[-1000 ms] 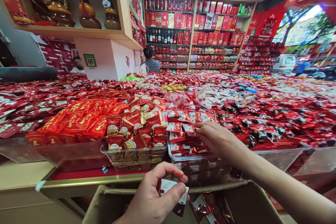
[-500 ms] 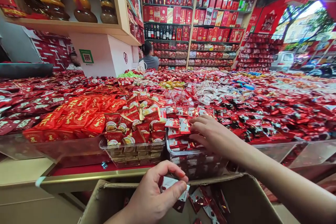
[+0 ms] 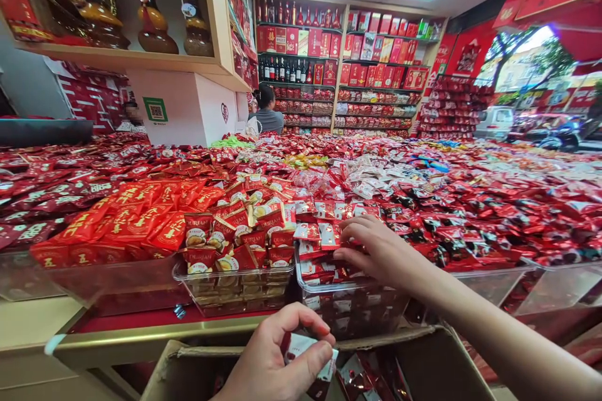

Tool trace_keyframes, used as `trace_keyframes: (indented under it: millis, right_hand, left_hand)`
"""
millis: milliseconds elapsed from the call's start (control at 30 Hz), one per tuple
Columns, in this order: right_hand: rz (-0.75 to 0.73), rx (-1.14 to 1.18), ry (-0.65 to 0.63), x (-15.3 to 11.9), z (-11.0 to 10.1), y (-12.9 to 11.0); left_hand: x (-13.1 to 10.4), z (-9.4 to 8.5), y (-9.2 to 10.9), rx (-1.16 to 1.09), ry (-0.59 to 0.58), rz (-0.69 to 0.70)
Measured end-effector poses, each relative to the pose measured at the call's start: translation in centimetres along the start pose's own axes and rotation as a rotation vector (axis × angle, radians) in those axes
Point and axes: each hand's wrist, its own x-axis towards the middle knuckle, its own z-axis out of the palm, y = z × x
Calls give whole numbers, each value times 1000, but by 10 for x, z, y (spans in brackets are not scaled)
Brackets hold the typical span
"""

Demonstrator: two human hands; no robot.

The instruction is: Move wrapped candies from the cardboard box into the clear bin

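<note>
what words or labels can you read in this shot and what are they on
"DURIAN": on the red snack packets with a yellow picture heaped in the clear plastic bin.
Gold characters on the orange-red packets: too blurred to read.
Green square sign on the white pillar: too small to read.
Red-and-white packet in the left hand: print unreadable.

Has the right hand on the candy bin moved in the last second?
Barely. The right hand rests on the red-and-white packets in the same clear bin, fingertips a little farther left toward the neighbouring bin's packets; the camera itself shifted.
</note>
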Motion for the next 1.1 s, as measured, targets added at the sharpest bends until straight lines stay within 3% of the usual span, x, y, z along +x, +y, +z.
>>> trace_keyframes:
  millis: [133, 300, 500, 700, 833, 900, 1000, 1100]
  right_hand:
    - [105, -75, 53, 10, -9, 16]
    - [237, -151, -137, 28, -12, 30]
    - [258, -148, -180, 37, -8, 28]
    - [266, -141, -134, 42, -7, 34]
    - [225, -48, 58, 20, -18, 8]
    - [140, 231, 164, -1, -19, -19]
    - [131, 527, 73, -32, -5, -60]
    - [172, 712, -18, -49, 17, -85]
  left_hand:
    - [2, -3, -4, 10, -12, 45]
    - [4, -4, -5, 1, -8, 87]
    - [3, -1, -4, -46, 9, 45]
    - [3, -2, -2, -51, -48, 33]
    - [3, 0, 2, -204, 95, 104]
    - [3, 1, 4, -314, 221, 150]
    - [4, 1, 5, -347, 323, 257]
    - [2, 2, 7, -312, 339, 323]
